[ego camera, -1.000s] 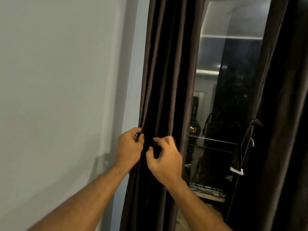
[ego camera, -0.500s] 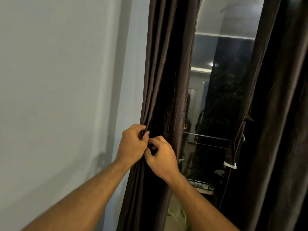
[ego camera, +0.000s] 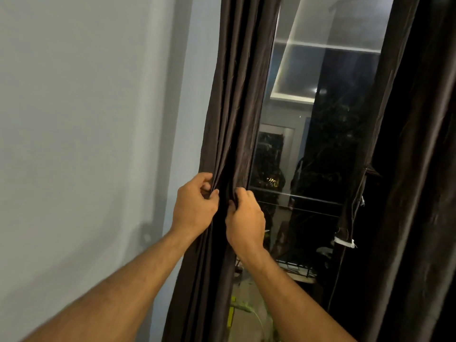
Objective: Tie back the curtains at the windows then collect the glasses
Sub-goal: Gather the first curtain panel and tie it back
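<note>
Left hand (ego camera: 195,206) pinches a fold at the outer edge of the left curtain (ego camera: 237,119); right hand (ego camera: 244,215) is curled into the folds just beside it, gripping cloth. Whether either holds a tie cord: cannot tell. The left curtain is bunched against the wall (ego camera: 86,144) but shows no band round it. Right curtain (ego camera: 419,169) appears cinched already by a tie-back (ego camera: 344,241). Judgement: first tying step about half done; glasses not in view, collection not yet begun.

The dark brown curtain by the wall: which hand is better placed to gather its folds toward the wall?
Probably the left hand: its grip pinches the dark brown curtain's wall-side folds. The right hand grips folds nearer the window glass.
</note>
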Available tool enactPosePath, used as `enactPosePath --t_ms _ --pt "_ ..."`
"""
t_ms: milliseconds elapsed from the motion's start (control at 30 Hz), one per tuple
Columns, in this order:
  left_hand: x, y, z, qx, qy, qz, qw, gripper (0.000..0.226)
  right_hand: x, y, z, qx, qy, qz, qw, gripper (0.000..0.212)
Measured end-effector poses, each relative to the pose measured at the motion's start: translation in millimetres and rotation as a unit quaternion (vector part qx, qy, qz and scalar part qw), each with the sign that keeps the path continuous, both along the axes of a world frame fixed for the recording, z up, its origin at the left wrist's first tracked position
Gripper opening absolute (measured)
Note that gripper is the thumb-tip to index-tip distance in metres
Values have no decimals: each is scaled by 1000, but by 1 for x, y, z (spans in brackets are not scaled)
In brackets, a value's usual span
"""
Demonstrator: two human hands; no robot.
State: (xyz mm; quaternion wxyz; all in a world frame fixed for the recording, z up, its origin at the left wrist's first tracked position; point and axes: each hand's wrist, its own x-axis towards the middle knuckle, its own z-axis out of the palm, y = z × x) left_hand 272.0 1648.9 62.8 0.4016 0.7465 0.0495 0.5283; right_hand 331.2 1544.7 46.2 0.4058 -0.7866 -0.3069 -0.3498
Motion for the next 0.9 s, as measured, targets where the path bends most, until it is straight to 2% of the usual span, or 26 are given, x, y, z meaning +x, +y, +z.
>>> enactPosePath --t_ms 167,267,333,400,467,500,600,667,833,900 --pt "10 7 4 2 29 -14 999 23 -2 9 6 35 70 139 987 12" --pt "7 11 7 -50 35 -74 995 17 -4 7 7 77 109 210 968 7" --pt "0 6 13 -136 46 -159 977 17 -5 5 12 97 127 230 960 17" --pt "-4 4 22 -228 70 -247 939 23 -3 3 18 89 137 202 966 26" --pt "-4 10 28 -258 80 -289 918 26 3 -1 24 90 162 187 965 20" --pt "-4 12 28 -247 89 -276 925 24 6 -4 26 92 178 186 962 21" --pt "-1 24 15 -186 108 -137 967 17 14 -15 29 95 214 185 954 32" --pt "3 32 -2 -189 118 -85 971 14 17 -20 27 100 237 181 949 38" --pt "18 33 -33 -178 189 -75 963 49 19 -30 23 111 236 207 943 40" --pt "25 31 -35 -156 214 -81 961 40 16 -32 20 115 229 224 940 37"
